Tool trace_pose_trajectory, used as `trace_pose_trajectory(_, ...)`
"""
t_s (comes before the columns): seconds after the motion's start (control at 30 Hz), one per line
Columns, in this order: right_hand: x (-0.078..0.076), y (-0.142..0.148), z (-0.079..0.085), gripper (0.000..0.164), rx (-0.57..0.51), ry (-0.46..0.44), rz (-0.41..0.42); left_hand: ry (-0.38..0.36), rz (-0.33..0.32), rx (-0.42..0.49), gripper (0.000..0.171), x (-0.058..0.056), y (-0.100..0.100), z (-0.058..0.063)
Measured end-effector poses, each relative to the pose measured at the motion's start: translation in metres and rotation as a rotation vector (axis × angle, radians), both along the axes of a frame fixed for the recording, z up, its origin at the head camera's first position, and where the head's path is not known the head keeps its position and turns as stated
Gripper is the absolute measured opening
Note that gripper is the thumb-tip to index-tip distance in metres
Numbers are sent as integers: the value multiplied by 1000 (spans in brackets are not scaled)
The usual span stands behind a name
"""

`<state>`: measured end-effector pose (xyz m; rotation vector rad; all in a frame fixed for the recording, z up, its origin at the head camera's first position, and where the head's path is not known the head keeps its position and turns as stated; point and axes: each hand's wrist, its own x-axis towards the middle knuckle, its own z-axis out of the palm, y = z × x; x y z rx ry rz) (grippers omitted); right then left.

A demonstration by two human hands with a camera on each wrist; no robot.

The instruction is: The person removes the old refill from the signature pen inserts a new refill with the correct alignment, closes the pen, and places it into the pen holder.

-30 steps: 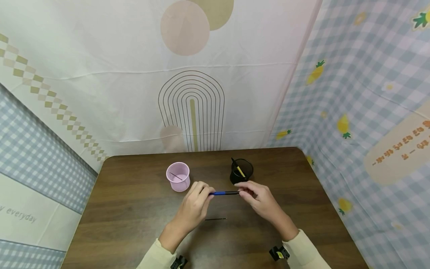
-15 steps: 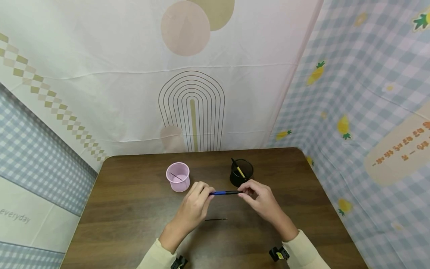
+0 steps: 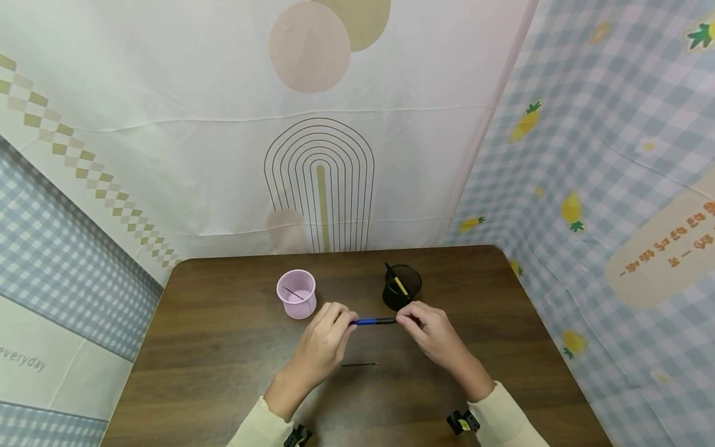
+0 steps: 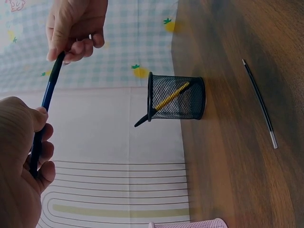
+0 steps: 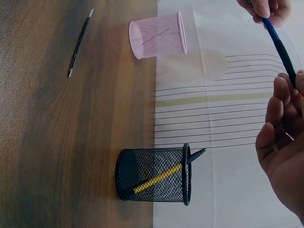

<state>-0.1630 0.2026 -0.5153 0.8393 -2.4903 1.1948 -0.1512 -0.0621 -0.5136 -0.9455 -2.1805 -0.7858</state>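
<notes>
A blue pen with a black grip section (image 3: 375, 321) is held level above the table between both hands. My left hand (image 3: 324, 335) grips its blue barrel, fingers curled round it in the left wrist view. At the black end, my right hand (image 3: 432, 329) pinches the tip between thumb and forefinger; that end is hidden by the fingertips. Below the pen, a thin dark pen refill (image 3: 360, 364) lies on the table, its pale end showing in the left wrist view (image 4: 273, 139).
A pink mesh pen cup (image 3: 296, 294) holding a thin dark stick stands at the back left of the wooden table (image 3: 223, 347). Behind my right hand is a black mesh pen cup (image 3: 395, 299) with a yellow and black pen (image 5: 159, 177) leaning inside. Patterned cloth hangs behind.
The right fingers, looser and more spread a second ago, have closed in on the pen's black end. My left hand, the cups and the refill stay in place.
</notes>
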Motion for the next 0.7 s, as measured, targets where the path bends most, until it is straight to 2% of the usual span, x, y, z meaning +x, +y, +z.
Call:
trace_pose_trajectory(0.27,1,1,3,17,-10,-62,16,-11,7,6,8,-1,0,-1)
trace_pose_trajectory(0.47,-1,0,0,33,-45,35,36,-25,9,-1,9,-1,0,0)
trace_pose_trajectory(0.57,-2,-1,-2,35,-63,87,20,-28,11,-4,10,-1,0,0)
trace_pose_trajectory(0.7,-1,-2,-2,35,-81,105,12,-26,13,-8,10,-1,0,0)
